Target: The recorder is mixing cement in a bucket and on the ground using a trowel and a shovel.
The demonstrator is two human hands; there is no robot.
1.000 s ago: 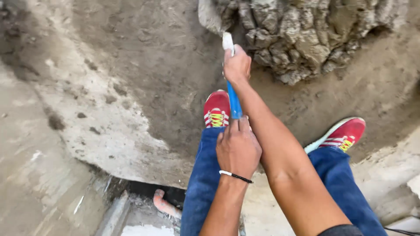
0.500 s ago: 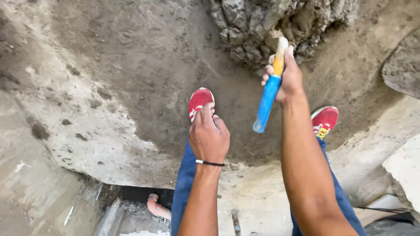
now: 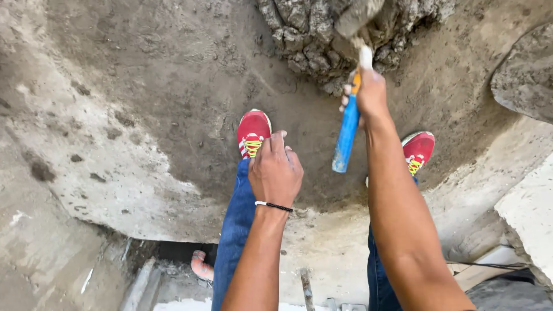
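- Concrete slab: pale, pitted, broken away along a curved edge; a dug hollow of dusty earth filling most of the view.
- Rubble mass: lump of cracked concrete and stones at top centre, largely intact; judged as breaking-out partly done, slab opened and this lump left to go.
- Further broken slab pieces at right; dark gap with a pinkish pipe bend at lower left.
- Legs in blue jeans, red trainers planted in the hollow, well apart.
- Right hand: fingers wrapped tight round the hammer handle near its top, arm extended.
- Left hand: loosely curled, holding nothing, hanging apart from the tool; black cord bracelet at wrist.
- Hammer: blue grip hanging down, white neck, grey head blurred against the rubble mass; contact cannot be told.
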